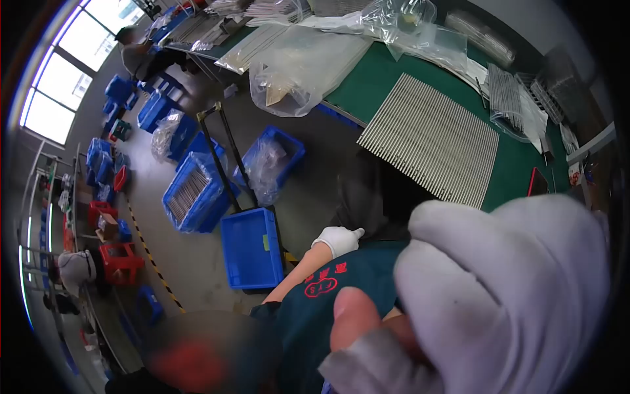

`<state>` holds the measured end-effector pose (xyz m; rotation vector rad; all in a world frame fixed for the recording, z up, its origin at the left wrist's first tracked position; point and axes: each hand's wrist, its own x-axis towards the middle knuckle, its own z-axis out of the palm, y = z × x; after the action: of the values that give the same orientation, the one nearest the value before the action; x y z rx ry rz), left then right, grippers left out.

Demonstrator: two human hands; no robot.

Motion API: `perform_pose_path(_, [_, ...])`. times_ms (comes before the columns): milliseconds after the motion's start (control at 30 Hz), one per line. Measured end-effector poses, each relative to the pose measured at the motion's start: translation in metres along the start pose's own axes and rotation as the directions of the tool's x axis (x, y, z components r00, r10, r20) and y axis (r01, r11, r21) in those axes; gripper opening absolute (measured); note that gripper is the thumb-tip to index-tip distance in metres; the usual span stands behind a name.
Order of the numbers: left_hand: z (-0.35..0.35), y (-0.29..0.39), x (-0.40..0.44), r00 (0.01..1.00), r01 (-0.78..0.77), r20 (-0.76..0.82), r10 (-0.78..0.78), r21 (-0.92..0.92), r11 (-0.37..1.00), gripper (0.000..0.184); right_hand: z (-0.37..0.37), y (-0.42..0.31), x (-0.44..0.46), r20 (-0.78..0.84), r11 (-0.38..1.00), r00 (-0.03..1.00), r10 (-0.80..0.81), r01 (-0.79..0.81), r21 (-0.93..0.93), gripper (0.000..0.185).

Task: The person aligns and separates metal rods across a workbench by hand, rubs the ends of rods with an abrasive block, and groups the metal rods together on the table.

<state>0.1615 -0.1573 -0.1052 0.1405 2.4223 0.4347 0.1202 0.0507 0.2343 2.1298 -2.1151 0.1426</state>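
My left hand (338, 241), in a white glove, rests near the dark trousers (371, 203) below the table edge. One digit stretches out and I see nothing held in it. My right hand (499, 295) looms large, close to the camera, in a white glove with a bare fingertip showing. Its fingers are curled; what they hold, if anything, is hidden. Beyond both hands, a sheet of thin metallic strips (430, 138) laid side by side lies on the green table (357, 82). My dark green shirt (354, 282) carries a red logo.
A blue tray on a trolley (252, 246) stands on the floor left of me, near blue bins (203, 220) lined with plastic. Clear plastic bags (289, 79) and bundled strips (505, 98) lie on the table. A red-edged phone (537, 182) is at right. A person (138, 59) sits farther off.
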Motion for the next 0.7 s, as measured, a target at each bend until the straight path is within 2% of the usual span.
perform_pose_path(167, [-0.016,0.009,-0.017,0.998,-0.052,-0.021,0.052,0.021,0.998,0.046,0.003,-0.007,-0.016,0.002,0.998,0.998,0.06,-0.06,0.023,0.024])
perform_pose_path(367, [-0.021,0.012,-0.015,1.0,-0.026,0.005,0.025,0.041,0.999,0.047,-0.008,-0.013,-0.056,0.017,0.985,0.985,0.174,-0.174,0.003,0.022])
perform_pose_path(600, [-0.029,0.022,-0.015,0.999,-0.006,0.054,0.002,0.065,0.998,0.05,0.004,-0.008,-0.023,-0.111,0.971,0.965,0.237,-0.239,-0.01,0.021])
perform_pose_path(700, [-0.028,0.019,-0.009,0.994,0.04,0.097,-0.043,0.026,0.999,0.048,-0.002,-0.011,-0.037,-0.146,0.932,0.924,0.354,-0.362,-0.028,0.02])
